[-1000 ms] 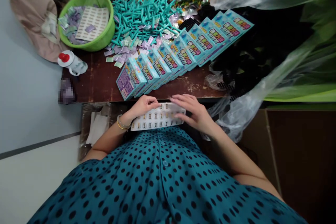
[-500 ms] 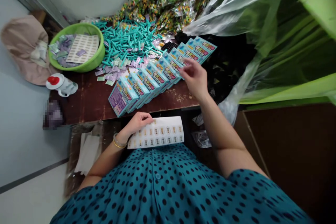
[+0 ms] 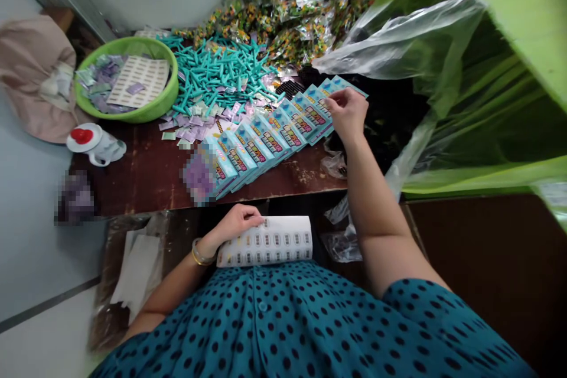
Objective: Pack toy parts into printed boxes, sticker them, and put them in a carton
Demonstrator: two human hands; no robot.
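Note:
My left hand (image 3: 239, 221) pinches the upper left part of a white sheet of stickers (image 3: 277, 242) printed with rows of small oval labels. The sheet lies against my lap, below the table edge. Overlapping light blue boxes (image 3: 270, 139) with colourful lettering run in a slanting row along the table. Over the right end of this row is my right hand (image 3: 351, 111), its thumb and forefinger pressed together at the face of a box. Whatever sits between those fingertips is too small to make out.
Behind the boxes lie a heap of teal sticks (image 3: 221, 74), small purple packets (image 3: 195, 129) and shiny bagged goods (image 3: 301, 6). A green basin (image 3: 172, 91) and a lidded mug (image 3: 100, 144) stand left. Clear plastic hangs from a lime-green bin (image 3: 487, 183) at right.
My right hand has moved right along the row, to a box nearer its right end. My left hand still holds the sticker sheet. The whole view has shifted slightly.

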